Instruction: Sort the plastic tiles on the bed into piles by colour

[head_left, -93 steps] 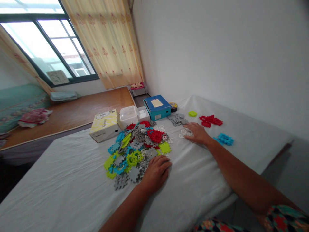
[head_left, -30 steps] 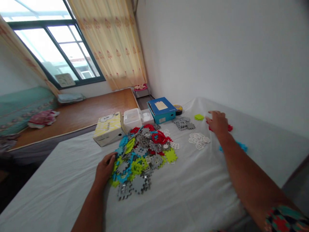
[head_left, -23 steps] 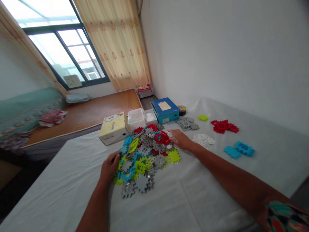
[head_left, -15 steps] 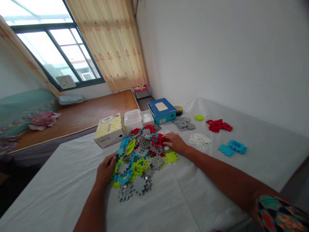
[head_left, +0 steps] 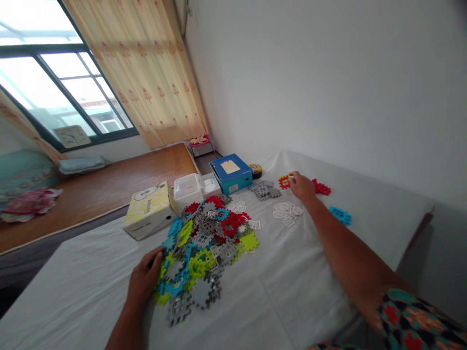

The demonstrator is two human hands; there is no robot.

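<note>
A mixed pile of red, blue, green, grey and white interlocking tiles (head_left: 204, 243) lies on the white sheet (head_left: 292, 291). My left hand (head_left: 143, 280) rests against the pile's near-left edge, its fingers loosely bent on the tiles and gripping nothing. My right hand (head_left: 302, 186) is stretched out to the far right and pinches a red tile (head_left: 284, 182) just left of the sorted red tiles (head_left: 321, 187). Around that hand lie a group of white tiles (head_left: 287, 213), grey tiles (head_left: 265, 190) and blue tiles (head_left: 340, 215).
A yellow box (head_left: 148, 210), two clear plastic tubs (head_left: 191, 187), a blue box (head_left: 230, 173) and a small round tin (head_left: 256, 170) line the far edge. The wall runs close on the right. A wooden platform (head_left: 91, 187) and a window lie beyond.
My right hand picked a red tile out of the mixed pile and carried it right, over to the sorted red tiles. My left hand stayed at the pile's left edge.
</note>
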